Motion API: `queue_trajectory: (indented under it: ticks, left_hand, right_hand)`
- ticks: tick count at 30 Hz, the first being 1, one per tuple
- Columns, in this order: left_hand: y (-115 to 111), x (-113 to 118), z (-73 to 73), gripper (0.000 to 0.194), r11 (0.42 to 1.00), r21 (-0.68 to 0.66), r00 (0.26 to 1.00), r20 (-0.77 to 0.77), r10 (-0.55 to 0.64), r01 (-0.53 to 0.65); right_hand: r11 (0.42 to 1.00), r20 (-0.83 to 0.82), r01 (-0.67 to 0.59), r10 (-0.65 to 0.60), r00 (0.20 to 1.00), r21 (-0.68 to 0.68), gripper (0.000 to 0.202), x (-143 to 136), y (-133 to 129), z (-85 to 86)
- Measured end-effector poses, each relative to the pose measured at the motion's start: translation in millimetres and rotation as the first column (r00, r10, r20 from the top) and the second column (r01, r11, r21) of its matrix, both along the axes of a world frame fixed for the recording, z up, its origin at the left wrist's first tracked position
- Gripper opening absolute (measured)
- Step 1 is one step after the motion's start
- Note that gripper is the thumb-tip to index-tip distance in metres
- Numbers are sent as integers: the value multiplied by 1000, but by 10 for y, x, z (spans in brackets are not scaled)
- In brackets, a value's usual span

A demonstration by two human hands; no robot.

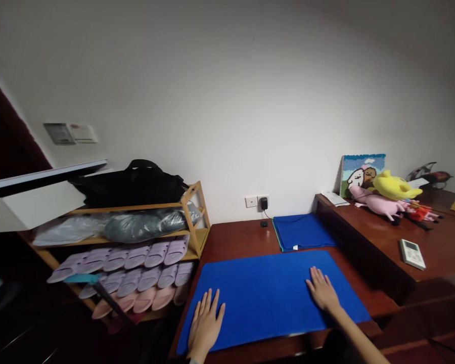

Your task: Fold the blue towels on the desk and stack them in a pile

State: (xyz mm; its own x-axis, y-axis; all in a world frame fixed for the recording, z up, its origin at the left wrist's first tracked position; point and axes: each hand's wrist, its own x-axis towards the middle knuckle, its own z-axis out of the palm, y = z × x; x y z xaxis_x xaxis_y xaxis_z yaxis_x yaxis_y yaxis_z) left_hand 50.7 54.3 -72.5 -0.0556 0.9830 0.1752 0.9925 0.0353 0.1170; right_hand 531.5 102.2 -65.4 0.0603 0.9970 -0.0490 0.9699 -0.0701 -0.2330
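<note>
A blue mat lies spread on the reddish-brown desk. On the mat's left end rests my left hand, palm down with its fingers apart and nothing in it. My right hand lies flat toward the right end of the mat, fingers spread, also holding nothing. Behind the mat, a folded blue cloth with a green edge and a small white tag sits against the wall.
At the left, a wooden rack holds a black bag and rows of slippers. On the raised right surface are plush toys, a picture and a white device. A black plug is in the wall socket.
</note>
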Motion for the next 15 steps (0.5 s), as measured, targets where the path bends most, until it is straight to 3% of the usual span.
queue_trajectory:
  ticks: [3,5,8,11,15]
  left_hand:
    - [4,11,0,69,1000,-1,1000,-7,5,-5]
    - [-2,14,7,69,1000,4,1000,-9,8,-8]
    - [-7,15,12,68,1000,21,1000,-16,7,-7]
    - [-2,13,8,68,1000,15,1000,-22,2,-2]
    - [-11,23,38,68,1000,9,999,-36,10,-10]
  right_hand:
    - [994,17,102,-101,995,-35,83,782,-36,25]
    - [981,17,188,-188,982,-36,83,1153,-52,37]
    - [959,-1,281,-281,960,45,82,1265,-89,27]
    - [962,-33,191,-188,982,196,79,718,-195,40]
    - [962,-106,-148,176,979,230,76,-567,-394,132]
